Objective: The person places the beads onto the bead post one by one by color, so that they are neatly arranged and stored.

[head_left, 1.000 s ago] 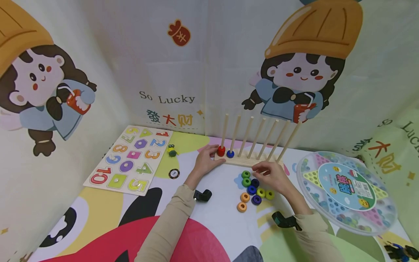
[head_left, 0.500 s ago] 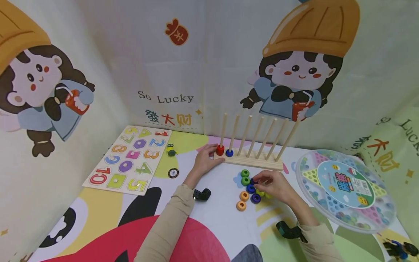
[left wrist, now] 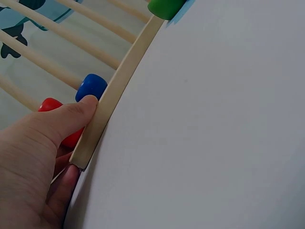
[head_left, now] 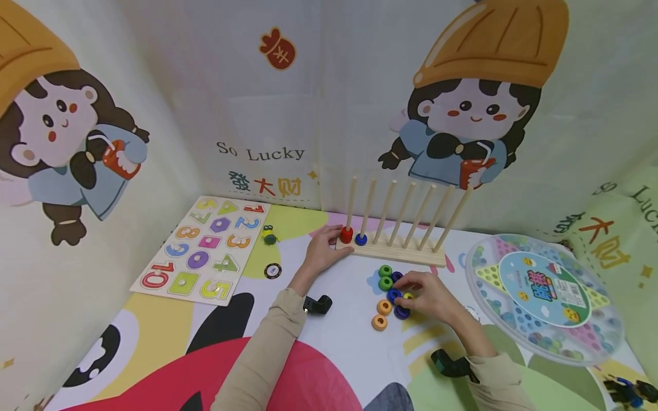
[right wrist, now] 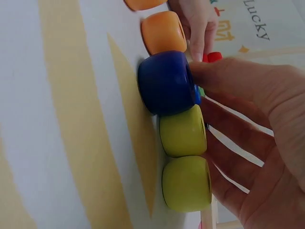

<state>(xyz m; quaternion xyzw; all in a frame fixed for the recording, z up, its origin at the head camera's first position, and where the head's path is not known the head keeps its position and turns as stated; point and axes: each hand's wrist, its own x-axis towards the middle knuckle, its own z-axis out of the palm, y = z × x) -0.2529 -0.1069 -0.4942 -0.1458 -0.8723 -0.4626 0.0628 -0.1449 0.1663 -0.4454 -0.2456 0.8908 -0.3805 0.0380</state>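
A wooden peg rack (head_left: 401, 255) stands at the back of the mat, with a red ring (head_left: 346, 235) and a blue ring (head_left: 361, 240) on its two leftmost pegs. My left hand (head_left: 323, 251) grips the rack's left end (left wrist: 119, 90), thumb on the front edge beside the blue ring (left wrist: 90, 87). My right hand (head_left: 424, 294) lies over the loose rings in front of the rack. Its thumb touches a dark blue ring (right wrist: 164, 82), and its loosely bent fingers lie behind two yellow rings (right wrist: 183, 131). All rings rest on the mat. Orange rings (head_left: 384, 307) and green rings (head_left: 385, 283) lie beside them.
A number puzzle board (head_left: 205, 248) lies at the left. A round lidded marble game box (head_left: 545, 297) sits at the right. A small frog toy (head_left: 268, 235) and a black disc (head_left: 273, 271) lie between the board and the rack. Printed cloth walls close the back and sides.
My right hand came away from the rack's base toward me and settled onto the cluster of loose rings. The left hand has stayed on the rack's end.
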